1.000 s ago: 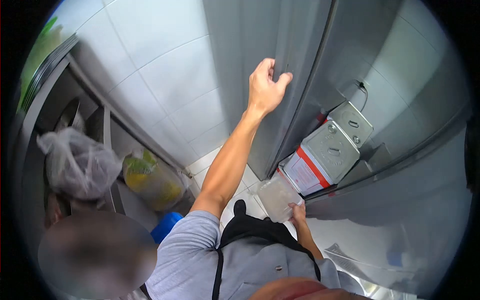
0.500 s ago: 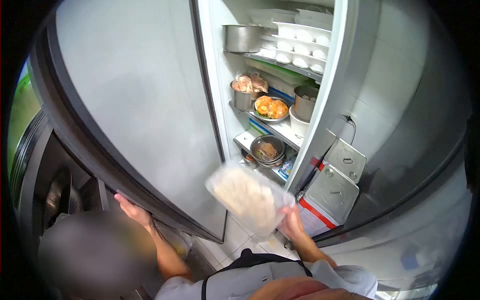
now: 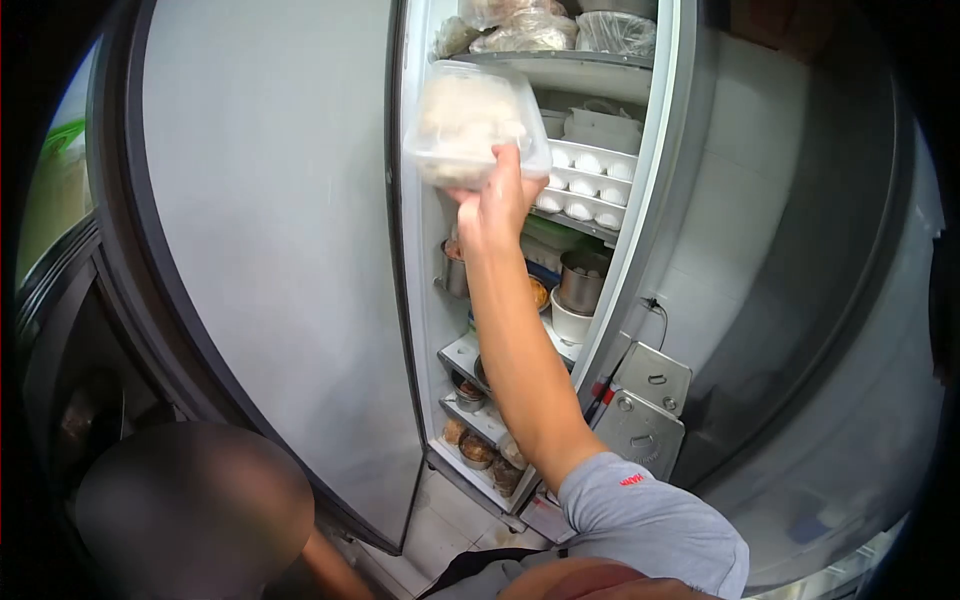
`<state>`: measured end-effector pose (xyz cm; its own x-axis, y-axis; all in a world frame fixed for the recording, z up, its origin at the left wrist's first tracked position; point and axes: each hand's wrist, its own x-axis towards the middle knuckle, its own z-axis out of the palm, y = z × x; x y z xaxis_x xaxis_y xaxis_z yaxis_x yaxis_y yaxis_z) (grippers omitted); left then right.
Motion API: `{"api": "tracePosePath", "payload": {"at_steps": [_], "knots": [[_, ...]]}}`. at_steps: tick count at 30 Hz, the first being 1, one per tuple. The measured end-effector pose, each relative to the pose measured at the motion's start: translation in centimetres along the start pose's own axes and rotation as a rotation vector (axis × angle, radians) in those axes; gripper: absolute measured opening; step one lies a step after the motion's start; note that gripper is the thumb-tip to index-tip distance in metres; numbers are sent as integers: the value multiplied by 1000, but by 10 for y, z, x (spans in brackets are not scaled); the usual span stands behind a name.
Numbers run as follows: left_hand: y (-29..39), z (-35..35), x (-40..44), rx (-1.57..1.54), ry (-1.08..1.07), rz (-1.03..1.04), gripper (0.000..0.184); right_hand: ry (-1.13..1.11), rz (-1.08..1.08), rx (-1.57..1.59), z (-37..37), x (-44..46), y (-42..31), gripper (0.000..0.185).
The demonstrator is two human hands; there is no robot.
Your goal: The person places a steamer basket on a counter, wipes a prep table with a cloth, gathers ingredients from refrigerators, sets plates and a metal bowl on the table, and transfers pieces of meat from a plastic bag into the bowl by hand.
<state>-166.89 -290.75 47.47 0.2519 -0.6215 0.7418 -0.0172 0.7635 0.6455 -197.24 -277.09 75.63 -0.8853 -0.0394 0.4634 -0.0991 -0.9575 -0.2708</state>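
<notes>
My right hand [image 3: 500, 195] is raised in front of the open fridge, closed on a clear plastic food container [image 3: 475, 120]. Pale, whitish pieces fill the container, their kind unclear; it is held up at the level between the top shelf and the egg trays, my thumb on its near side. The egg trays [image 3: 585, 190], stacked with white eggs, stand just to the right of my hand. Of my left arm only the forearm [image 3: 335, 565] shows at the bottom left; a blurred round patch hides the hand and its fingers.
The fridge door [image 3: 270, 220] stands open on the left. On the top shelf [image 3: 560, 72] sit plastic-wrapped foods. Below are a metal pot [image 3: 582, 280], a white tub [image 3: 571, 322] and bowls of food. Lidded metal tins [image 3: 640, 435] stand on the right beside the fridge.
My right hand has lifted the container from low before the fridge to near the upper shelves. My left hand, earlier at the door's edge, is now hidden. The view has tilted up.
</notes>
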Motion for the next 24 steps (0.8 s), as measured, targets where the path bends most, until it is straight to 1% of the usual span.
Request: {"api": "tracePosePath", "payload": {"at_steps": [1, 3, 4, 6, 7, 8, 10, 12, 15, 17, 18, 20, 21, 23, 24], "knots": [[-2, 0, -1, -2, -1, -4, 49, -1, -1, -4, 6, 12, 6, 60], [-6, 0, -4, -14, 11, -15, 47, 102, -104, -13, 15, 34, 18, 70], [-6, -1, -5, -15, 11, -18, 47, 102, -104, -15, 17, 40, 23, 70], [-4, 1, -9, -42, 27, 0, 47, 232, -174, -134, 25, 54, 31, 75], [-2, 2, -11, -43, 33, -1, 47, 210, -234, -133, 27, 59, 37, 78], [0, 1, -12, -25, 25, 6, 46, 206, -230, -131, 31, 67, 40, 78], [4, 1, -17, 10, 24, 10, 46, 315, -234, -230, 45, 76, 41, 77], [5, 1, -21, 1, 23, -8, 45, 305, -238, -250, 58, 72, 27, 74], [6, 1, -26, 69, 28, 7, 45, 374, -274, -242, 49, 115, 37, 77], [12, 3, -27, 92, 41, 32, 45, 397, -296, -310, 47, 134, 40, 84], [15, 3, -29, 100, 41, 36, 45, 401, -288, -307, 47, 147, 42, 84], [17, 5, -31, 97, 74, -25, 46, 373, -156, -501, 44, 176, 38, 86], [17, 6, -32, 101, 71, -21, 46, 352, -30, -496, 42, 191, 32, 86], [15, 4, -32, 115, 66, -33, 45, 400, 144, -423, 43, 186, 8, 83], [9, 5, -33, 111, 88, -44, 44, 361, 146, -231, 22, 223, 22, 78]]}}
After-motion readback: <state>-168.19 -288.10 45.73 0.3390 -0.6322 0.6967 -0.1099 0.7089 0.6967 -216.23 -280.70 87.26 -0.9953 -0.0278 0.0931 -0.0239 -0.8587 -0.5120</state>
